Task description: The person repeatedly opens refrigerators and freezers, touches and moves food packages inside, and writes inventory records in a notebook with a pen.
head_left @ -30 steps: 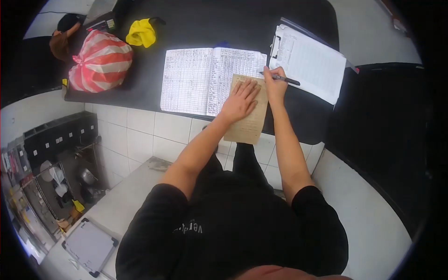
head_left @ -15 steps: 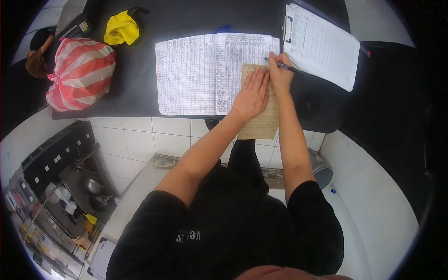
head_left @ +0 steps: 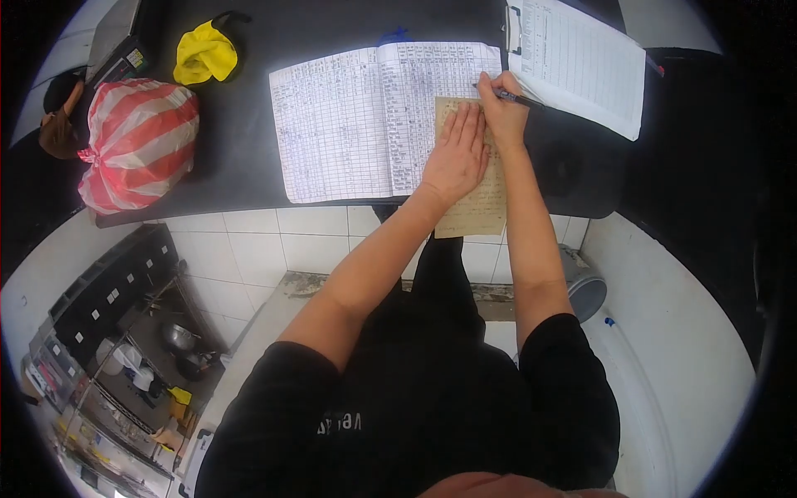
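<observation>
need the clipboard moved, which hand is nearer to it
The right hand, holding the pen, is by the near left corner of the clipboard; the left hand lies farther left, on the brown paper.

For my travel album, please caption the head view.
Left hand flat on brown paper, right hand holding a pen over an open notebook.

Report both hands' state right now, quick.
Left hand: open, laid flat on the tan rectangular paper sheet, gripping nothing.
Right hand: closed, holding a slim black pen.
</observation>
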{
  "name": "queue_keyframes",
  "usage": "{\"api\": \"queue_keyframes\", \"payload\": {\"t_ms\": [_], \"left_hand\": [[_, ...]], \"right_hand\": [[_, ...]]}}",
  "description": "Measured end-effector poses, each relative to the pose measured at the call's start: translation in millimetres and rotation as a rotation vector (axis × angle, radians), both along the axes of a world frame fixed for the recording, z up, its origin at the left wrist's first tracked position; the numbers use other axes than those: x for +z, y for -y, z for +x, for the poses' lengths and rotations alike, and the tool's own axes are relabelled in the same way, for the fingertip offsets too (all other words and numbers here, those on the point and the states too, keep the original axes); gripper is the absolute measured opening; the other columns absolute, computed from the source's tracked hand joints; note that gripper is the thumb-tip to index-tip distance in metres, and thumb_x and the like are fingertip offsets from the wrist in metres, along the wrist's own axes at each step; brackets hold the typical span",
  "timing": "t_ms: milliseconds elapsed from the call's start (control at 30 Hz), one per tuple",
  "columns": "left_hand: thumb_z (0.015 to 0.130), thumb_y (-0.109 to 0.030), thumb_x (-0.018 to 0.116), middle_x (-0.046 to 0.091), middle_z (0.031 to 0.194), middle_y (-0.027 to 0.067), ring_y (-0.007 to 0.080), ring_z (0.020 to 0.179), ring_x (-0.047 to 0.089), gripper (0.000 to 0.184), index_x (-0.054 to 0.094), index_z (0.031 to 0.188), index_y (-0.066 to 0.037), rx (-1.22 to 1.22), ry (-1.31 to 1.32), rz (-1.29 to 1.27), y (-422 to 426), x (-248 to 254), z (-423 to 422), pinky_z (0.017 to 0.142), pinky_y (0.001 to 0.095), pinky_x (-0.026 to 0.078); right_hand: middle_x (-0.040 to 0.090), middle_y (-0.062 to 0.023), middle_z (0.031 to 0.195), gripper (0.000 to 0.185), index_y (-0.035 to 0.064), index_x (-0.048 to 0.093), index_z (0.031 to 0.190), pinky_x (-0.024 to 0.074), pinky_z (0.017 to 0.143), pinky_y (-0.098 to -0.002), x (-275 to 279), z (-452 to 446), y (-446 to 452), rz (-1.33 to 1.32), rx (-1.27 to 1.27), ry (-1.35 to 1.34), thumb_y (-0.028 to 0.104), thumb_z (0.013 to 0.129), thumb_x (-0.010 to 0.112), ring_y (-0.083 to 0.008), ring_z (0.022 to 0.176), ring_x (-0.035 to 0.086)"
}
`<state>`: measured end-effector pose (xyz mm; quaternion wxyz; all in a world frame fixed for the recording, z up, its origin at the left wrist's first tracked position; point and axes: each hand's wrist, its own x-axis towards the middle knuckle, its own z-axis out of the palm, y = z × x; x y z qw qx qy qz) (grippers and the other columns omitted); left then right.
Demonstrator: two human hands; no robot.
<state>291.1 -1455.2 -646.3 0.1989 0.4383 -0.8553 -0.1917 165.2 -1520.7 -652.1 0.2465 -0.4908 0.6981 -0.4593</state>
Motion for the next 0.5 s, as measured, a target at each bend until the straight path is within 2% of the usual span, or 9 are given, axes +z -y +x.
{"api": "queue_keyframes", "payload": {"t_ms": [333,433,500], "left_hand": [[0.095,-0.023,0.047,0.035,0.148,0.0248,0.0379,0.142,0.028,0.054,0.042,0.138,0.010,0.005,0.011,0.012,0.2,0.0,-1.5,0.118,0.0473,0.020],[0.095,-0.024,0.047,0.036,0.148,0.0248,0.0375,0.142,0.028,0.055,0.041,0.138,0.010,0.007,0.027,-0.002,-0.6,-0.3,-2.0,0.118,0.0471,0.020],[0.095,-0.024,0.047,0.036,0.147,0.0251,0.0376,0.142,0.028,0.055,0.041,0.138,0.010,0.009,0.031,-0.009,-0.1,-0.5,-2.0,0.118,0.0470,0.020]], "right_hand": [[0.048,-0.0074,0.060,0.031,0.0028,0.048,0.070,0.0396,0.057,-0.0329,-2.9,-3.0,3.0,-0.049,-0.014,0.073,0.021,0.083,0.070,-0.0139,0.060,0.043],[0.047,-0.0069,0.060,0.030,0.0031,0.048,0.070,0.0395,0.057,-0.0331,-5.0,-4.4,2.3,0.019,0.010,0.098,0.020,0.083,0.069,-0.0141,0.060,0.043],[0.048,-0.0058,0.060,0.029,0.0034,0.050,0.070,0.0395,0.057,-0.0329,-8.3,-4.4,3.2,-0.011,0.021,0.020,0.020,0.083,0.070,-0.0134,0.061,0.043]]}}
